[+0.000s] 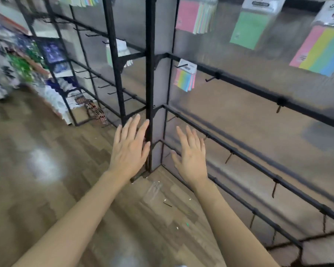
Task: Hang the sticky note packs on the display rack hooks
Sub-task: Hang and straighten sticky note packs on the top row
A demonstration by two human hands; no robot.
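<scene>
A: Hands?

B: Left hand (128,149) flat, fingers straight, right against the rack's corner post (150,74); can't tell if touching. Right hand (190,157) spread, just right of the post. Both hold nothing.

A: Packs?

B: Small rainbow pack (185,79) hooked just right of the post. Pink pack (194,16), green pack (251,26) and big striped pack (322,49) are higher, farther right. They hang by their header cards so the faces show. Empty hook (212,78) beyond the small pack, probably to fill.

A: Text?

B: Dark logos on headers, too blurred to read.
</scene>
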